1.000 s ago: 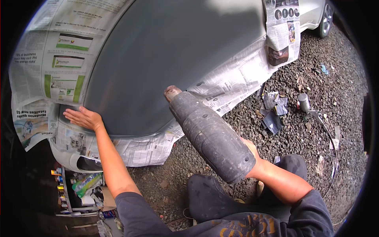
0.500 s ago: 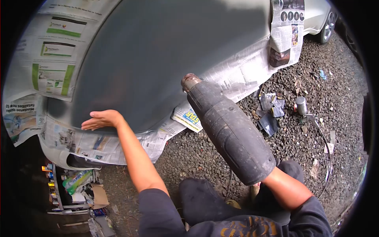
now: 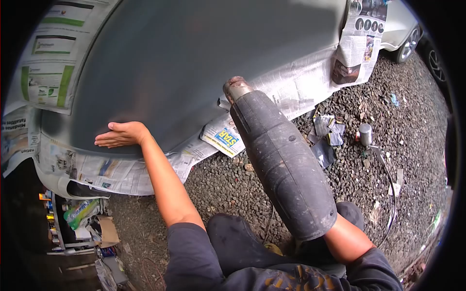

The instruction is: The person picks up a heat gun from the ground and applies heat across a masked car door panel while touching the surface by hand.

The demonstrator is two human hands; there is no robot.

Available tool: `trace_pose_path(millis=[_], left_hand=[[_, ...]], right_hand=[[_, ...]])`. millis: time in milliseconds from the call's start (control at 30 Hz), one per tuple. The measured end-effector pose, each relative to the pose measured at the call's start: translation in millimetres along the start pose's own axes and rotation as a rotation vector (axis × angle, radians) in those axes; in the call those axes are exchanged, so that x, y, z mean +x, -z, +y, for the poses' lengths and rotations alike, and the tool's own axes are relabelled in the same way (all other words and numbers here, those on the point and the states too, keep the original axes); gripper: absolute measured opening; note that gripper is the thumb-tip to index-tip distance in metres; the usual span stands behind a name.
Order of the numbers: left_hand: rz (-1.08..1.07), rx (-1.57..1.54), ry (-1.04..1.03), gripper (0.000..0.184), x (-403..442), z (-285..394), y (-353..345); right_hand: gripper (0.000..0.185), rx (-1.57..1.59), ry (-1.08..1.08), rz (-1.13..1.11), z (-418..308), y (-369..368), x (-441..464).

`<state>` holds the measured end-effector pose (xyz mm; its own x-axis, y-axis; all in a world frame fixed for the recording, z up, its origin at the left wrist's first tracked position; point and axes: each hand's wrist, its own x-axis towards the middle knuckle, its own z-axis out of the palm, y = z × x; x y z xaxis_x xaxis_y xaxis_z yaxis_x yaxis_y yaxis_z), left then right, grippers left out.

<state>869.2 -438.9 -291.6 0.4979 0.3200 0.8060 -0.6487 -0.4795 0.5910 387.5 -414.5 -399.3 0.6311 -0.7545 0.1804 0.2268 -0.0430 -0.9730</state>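
My left hand [image 3: 121, 135] is held flat with its fingers stretched out, at the lower left part of a grey car panel [image 3: 179, 68]. Whether the palm touches the surface, I cannot tell. A dark, scuffed heat gun [image 3: 284, 160] is in my right hand, which its body hides; only my right forearm [image 3: 347, 237] shows behind it. The gun's metal nozzle [image 3: 238, 88] points up toward the panel's lower edge. Newspaper masking [image 3: 296, 89] borders the panel below and at the right, and printed sheets [image 3: 47, 68] cover its left side.
Gravel [image 3: 218, 186] lies underfoot. On it are plastic scraps [image 3: 327, 131] and a spray gun with a silver cup [image 3: 365, 134], its hose trailing down. A rack with bottles and cardboard [image 3: 108, 232] stands at the lower left. A car wheel [image 3: 410, 44] shows at the upper right.
The camera view has turned slightly, so the panel's left side sits further left. My left hand and the heat gun's nozzle appear a little higher; the hand stays flat and the gun stays held.
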Motion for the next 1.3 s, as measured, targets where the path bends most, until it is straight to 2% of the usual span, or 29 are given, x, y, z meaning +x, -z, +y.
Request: trace_pose_path(millis=[100, 200, 300, 367, 433, 700, 800, 933, 1033, 1067, 1133, 1233, 1300], left_hand=[[-0.003, 0.013, -0.04, 0.073, -3.4, -6.2, -0.8], [-0.018, 0.028, -0.095, 0.072, -18.3, -15.3, 0.3], [-0.035, 0.058, -0.107, 0.073, -38.0, -25.4, -2.6], [-0.031, 0.058, -0.074, 0.073, -53.9, -29.3, -5.0], [-0.045, 0.07, -0.042, 0.074, -71.1, -35.4, -7.6], [-0.11, 0.093, 0.131, 0.078, -115.9, -41.1, -15.6], [-0.157, 0.069, 0.199, 0.079, -132.7, -39.0, -15.2], [-0.261, 0.046, 0.215, 0.079, -156.8, -33.4, -8.5], [-0.406, 0.034, 0.179, 0.086, -182.0, -39.3, -1.5], [-0.454, 0.028, 0.157, 0.088, -187.2, -44.4, -0.5], [-0.566, -0.033, 0.095, 0.082, -197.3, -56.3, 9.1], [-0.841, -0.229, 0.028, 0.072, -211.1, -63.8, 52.4], [-1.092, -0.391, 0.065, 0.066, -220.1, -60.5, 100.8]], right_hand=[[0.057, -0.516, 0.448, 0.079, -22.7, 0.8, 11.0], [0.063, -0.581, 0.658, 0.091, -23.2, 1.3, 19.5], [0.063, -0.54, 0.65, 0.114, -28.1, -2.4, 21.2], [0.065, -0.341, 0.403, 0.08, -10.4, -6.3, 10.7], [0.066, -0.237, 0.293, 0.059, -6.8, -7.1, 7.3], [0.073, -0.403, 0.348, 0.005, -11.8, -7.6, 11.0], [0.075, -0.559, 0.482, -0.03, -24.8, -7.0, 18.4], [0.075, -0.546, 0.546, -0.006, -27.2, -15.1, 22.1], [0.073, -0.527, 0.557, -0.009, -28.1, -23.7, 24.0], [0.068, -0.51, 0.563, -0.01, -30.3, -26.9, 25.3], [0.057, -0.474, 0.575, -0.011, -35.7, -33.8, 29.9], [0.059, -0.465, 0.558, -0.039, -31.3, -45.3, 32.9], [0.063, -0.462, 0.537, -0.069, -29.3, -52.7, 34.8]])
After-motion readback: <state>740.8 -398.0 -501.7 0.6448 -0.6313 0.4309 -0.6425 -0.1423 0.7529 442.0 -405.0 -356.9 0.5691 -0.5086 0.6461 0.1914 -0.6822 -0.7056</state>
